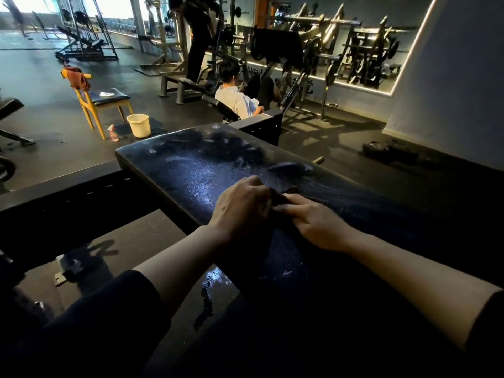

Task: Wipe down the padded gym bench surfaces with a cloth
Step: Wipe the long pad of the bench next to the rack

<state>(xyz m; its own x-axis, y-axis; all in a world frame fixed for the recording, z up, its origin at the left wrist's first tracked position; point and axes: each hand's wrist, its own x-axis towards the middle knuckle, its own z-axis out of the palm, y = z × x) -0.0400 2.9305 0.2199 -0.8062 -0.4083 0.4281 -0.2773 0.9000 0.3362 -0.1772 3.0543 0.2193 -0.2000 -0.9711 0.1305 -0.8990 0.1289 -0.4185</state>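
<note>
Both of your hands meet mid-pad: left hand [242,205] and right hand [317,223] each curl round the dark bunched cloth [283,196] lying on the bench pad [191,170]. You would do well to flatten it first, then sweep toward twelve o'clock, where the glossy pebbled vinyl shows pale streaks.
</note>
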